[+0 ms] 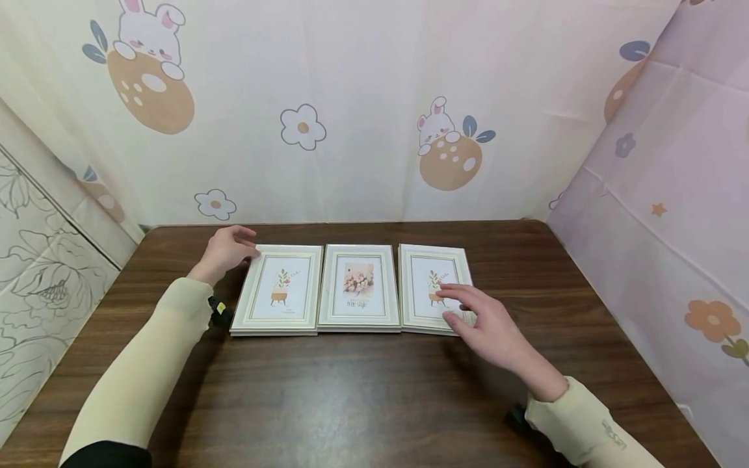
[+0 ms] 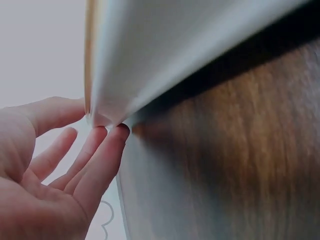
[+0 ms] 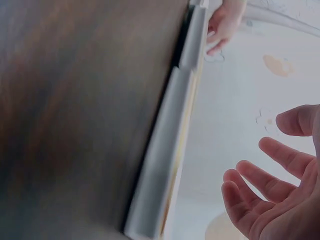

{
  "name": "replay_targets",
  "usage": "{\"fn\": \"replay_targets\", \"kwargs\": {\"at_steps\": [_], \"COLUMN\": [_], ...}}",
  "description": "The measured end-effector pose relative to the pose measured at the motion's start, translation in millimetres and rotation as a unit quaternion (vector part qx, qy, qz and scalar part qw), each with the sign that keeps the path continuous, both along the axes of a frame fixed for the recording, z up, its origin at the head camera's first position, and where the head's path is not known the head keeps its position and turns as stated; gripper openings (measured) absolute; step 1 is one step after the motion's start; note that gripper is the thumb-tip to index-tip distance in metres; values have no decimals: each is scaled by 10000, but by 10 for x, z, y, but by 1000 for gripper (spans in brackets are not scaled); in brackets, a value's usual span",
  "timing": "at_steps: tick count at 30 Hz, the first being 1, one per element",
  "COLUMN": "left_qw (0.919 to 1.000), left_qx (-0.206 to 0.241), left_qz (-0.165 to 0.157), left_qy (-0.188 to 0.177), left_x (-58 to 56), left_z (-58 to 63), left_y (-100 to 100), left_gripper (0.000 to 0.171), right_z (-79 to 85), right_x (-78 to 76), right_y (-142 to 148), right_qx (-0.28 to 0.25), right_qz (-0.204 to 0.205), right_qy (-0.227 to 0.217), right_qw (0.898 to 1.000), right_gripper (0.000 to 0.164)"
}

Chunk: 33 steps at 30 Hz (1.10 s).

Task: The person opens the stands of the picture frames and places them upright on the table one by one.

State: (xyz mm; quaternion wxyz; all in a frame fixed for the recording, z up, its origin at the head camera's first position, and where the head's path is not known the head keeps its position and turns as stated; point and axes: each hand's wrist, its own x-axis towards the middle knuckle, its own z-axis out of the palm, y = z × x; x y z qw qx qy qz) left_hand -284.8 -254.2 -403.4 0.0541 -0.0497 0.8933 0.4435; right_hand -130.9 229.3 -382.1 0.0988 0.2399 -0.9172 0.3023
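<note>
Three white picture frames lie face up side by side: the left frame [image 1: 283, 322], the middle frame [image 1: 359, 317] and the right frame [image 1: 421, 312]. Left and right ones show a potted plant drawing; the middle one shows flowers. At the left frame's far left corner, my left hand [image 1: 225, 250] touches the edge with its fingertips; the left wrist view shows the fingers [image 2: 102, 167] fairly straight against that corner [image 2: 107, 107]. Over the right frame hovers my right hand [image 1: 491, 328], hiding part of it. In the right wrist view its fingers [image 3: 277, 185] are spread and apart from the frames.
The frames lie on a dark wood-grain table [image 1: 351, 396], toward its far edge. Behind it hangs a pale curtain [image 1: 363, 162] printed with rabbits and flowers. Another printed cloth [image 1: 673, 260] borders the right side, and a panel with line-drawn flowers [image 1: 47, 292] the left.
</note>
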Motion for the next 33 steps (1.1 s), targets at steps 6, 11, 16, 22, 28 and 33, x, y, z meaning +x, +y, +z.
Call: {"fn": "replay_targets", "kwargs": {"at_steps": [6,11,16,22,28,33], "left_qw": [9985,9959,9922,9885,9885,9883], "left_qx": [426,639,855,1058,970,985], "left_qz": [-193,-321,-381,-463,-607,-646], "left_qy": [-301,-546,-821,-976,-992,-970], "left_x": [-40,-69,-85,-113,-107,-103], "left_z": [-24,-35,-15,-12,-11,17], "left_y": [-68,-100,-123,-158,-171,-169], "left_gripper": [49,51,52,54,51,49], "right_z": [66,79,77,60,74,113], "right_x": [-76,-145,-205,-250,-276,-280], "right_y": [135,278,385,494,580,638], "right_qx": [187,216,203,132,68,55], "right_qz": [-371,-684,-905,-1037,-1015,-1151], "right_qy": [-18,-118,-222,-146,117,148], "right_qw": [9991,9974,9954,9944,9947,9932], "right_gripper": [33,33,34,31,29,29]}}
